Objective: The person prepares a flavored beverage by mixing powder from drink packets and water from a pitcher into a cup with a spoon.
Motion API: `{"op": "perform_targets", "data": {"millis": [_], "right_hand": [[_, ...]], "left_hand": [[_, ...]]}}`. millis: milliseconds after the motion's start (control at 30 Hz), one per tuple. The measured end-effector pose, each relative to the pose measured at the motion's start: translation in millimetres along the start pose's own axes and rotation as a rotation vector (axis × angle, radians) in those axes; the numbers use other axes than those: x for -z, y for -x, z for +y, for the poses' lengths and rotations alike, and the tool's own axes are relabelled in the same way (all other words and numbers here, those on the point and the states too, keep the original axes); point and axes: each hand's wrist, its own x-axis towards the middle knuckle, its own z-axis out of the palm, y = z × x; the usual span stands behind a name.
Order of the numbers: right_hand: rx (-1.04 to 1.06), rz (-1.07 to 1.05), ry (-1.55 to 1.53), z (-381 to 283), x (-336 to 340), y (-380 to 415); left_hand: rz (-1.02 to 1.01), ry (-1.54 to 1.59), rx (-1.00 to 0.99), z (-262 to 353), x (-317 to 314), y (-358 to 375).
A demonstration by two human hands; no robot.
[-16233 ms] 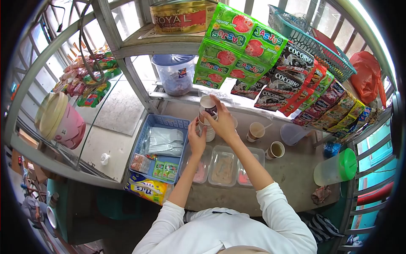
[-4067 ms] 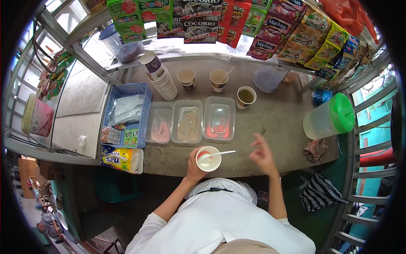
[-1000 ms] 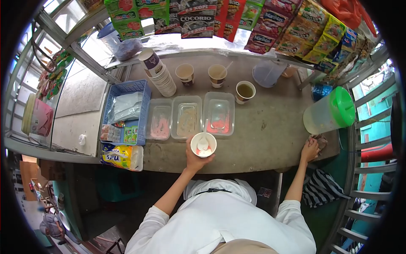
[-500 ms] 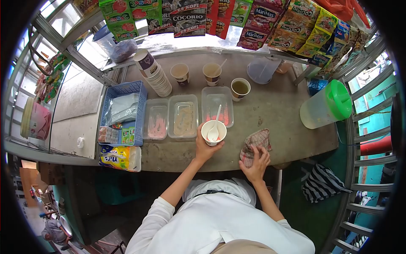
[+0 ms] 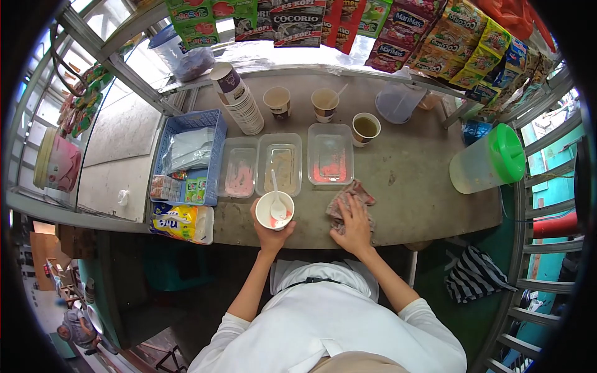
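My left hand (image 5: 272,236) is wrapped round a white paper cup (image 5: 264,214) near the counter's front edge. Inside the cup leans a white plastic spoon (image 5: 275,193), with some pink stuff at the bottom. To the right, my right hand (image 5: 353,227) presses on a crumpled checked cloth (image 5: 360,191), fingers over it against the counter. Just behind the hands are three clear plastic containers: one with pink powder (image 5: 240,177), one with brownish powder (image 5: 283,168), and another with brighter pink powder (image 5: 329,171).
Behind the containers stand a stack of paper cups (image 5: 245,115), two further cups and a cup of greenish liquid (image 5: 365,128). A blue basket (image 5: 217,149) and a yellow packet (image 5: 174,222) sit left. A green-lidded jug (image 5: 466,168) stands right. Drink sachets (image 5: 298,26) hang overhead.
My left hand has carried the cup leftward, to the front of the brownish container. My right hand has slid the cloth left across the counter. The whole view has also shifted slightly.
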Motion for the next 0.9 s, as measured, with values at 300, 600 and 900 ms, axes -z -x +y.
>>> {"op": "perform_targets", "data": {"millis": [300, 600, 900], "right_hand": [[0.152, -0.044, -0.052, -25.3, -18.8, -22.3], [0.484, -0.17, -0.571, -43.8, -20.3, -17.4], [0.081, 0.175, -0.068, -22.0, -10.3, -0.6]], "left_hand": [[-0.01, -0.048, 0.033, 2.2, 11.1, 17.6], [0.03, -0.122, -0.059, 12.1, 16.2, 14.6], [0.258, -0.237, -0.05, 10.0, 63.1, 31.7]]}}
